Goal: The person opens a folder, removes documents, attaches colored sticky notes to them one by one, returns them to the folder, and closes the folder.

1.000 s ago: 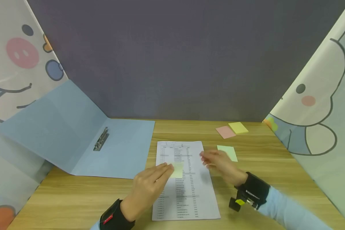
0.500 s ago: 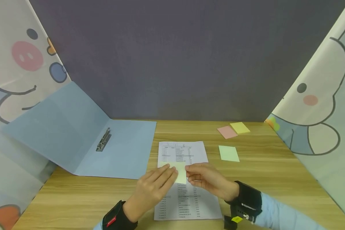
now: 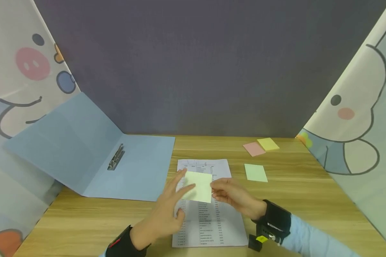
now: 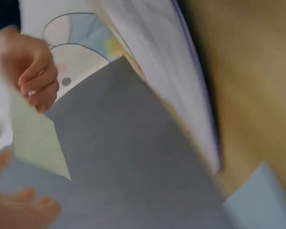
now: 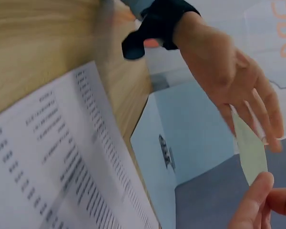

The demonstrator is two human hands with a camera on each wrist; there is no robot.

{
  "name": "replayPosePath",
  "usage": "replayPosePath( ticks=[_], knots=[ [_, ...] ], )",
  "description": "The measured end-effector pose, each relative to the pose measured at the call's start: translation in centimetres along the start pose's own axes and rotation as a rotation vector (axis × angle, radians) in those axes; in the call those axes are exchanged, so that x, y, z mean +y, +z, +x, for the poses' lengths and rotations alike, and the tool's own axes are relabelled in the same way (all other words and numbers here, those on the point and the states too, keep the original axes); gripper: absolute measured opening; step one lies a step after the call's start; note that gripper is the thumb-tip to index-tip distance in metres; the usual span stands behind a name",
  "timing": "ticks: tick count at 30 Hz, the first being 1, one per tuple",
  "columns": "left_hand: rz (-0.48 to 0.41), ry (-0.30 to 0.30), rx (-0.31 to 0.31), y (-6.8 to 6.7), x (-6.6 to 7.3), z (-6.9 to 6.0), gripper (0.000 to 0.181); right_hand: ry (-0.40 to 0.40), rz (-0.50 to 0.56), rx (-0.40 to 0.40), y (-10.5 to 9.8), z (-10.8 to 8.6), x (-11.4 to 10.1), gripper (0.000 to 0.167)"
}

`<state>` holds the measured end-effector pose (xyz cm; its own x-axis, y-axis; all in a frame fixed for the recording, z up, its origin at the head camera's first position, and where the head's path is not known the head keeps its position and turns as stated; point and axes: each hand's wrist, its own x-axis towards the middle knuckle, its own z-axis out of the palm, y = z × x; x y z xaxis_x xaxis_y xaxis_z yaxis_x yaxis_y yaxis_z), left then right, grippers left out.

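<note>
A pale green sticky note [image 3: 199, 187] is held above the printed sheets [image 3: 209, 228]. My right hand [image 3: 236, 196] pinches its right edge between thumb and fingers; the right wrist view shows the thumb on the note [image 5: 252, 155]. Over the left part of the sheets, my left hand [image 3: 164, 210] has its fingers spread, with fingertips at the note's left side. In the left wrist view, the note [image 4: 35, 133] hangs from the right hand [image 4: 31, 69], and the left fingers [image 4: 24, 205] are near its lower edge.
An open blue folder [image 3: 138, 167] with a metal clip [image 3: 116, 157] lies at the left. To the right are a pale green pad [image 3: 256, 172], a pink pad [image 3: 254, 149] and a yellow pad [image 3: 268, 144]. A dark panel [image 3: 193, 71] stands at the back.
My right hand came left from beside the green pad and took hold of the note, which is now raised off the sheets. My left hand lifted from it and its fingers spread.
</note>
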<state>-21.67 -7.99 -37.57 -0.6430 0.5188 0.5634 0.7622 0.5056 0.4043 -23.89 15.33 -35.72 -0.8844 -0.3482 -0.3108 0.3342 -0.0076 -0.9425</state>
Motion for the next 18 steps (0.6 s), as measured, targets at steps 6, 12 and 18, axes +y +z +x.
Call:
replayPosePath(
  ticks=[6,12,18],
  knots=[
    [-0.640,-0.618,-0.139,-0.2,-3.1,1.0,0.050,-0.012,-0.104,-0.027,-1.4,1.2,0.6,0.026],
    [-0.755,-0.777,-0.309,1.3,-5.5,2.2,0.033,0.032,-0.139,-0.008,-2.0,2.7,1.6,0.036],
    [-0.617,-0.757,-0.317,2.4,-6.6,2.6,0.022,0.053,-0.164,-0.011,-2.6,4.1,2.5,0.033]
  ],
)
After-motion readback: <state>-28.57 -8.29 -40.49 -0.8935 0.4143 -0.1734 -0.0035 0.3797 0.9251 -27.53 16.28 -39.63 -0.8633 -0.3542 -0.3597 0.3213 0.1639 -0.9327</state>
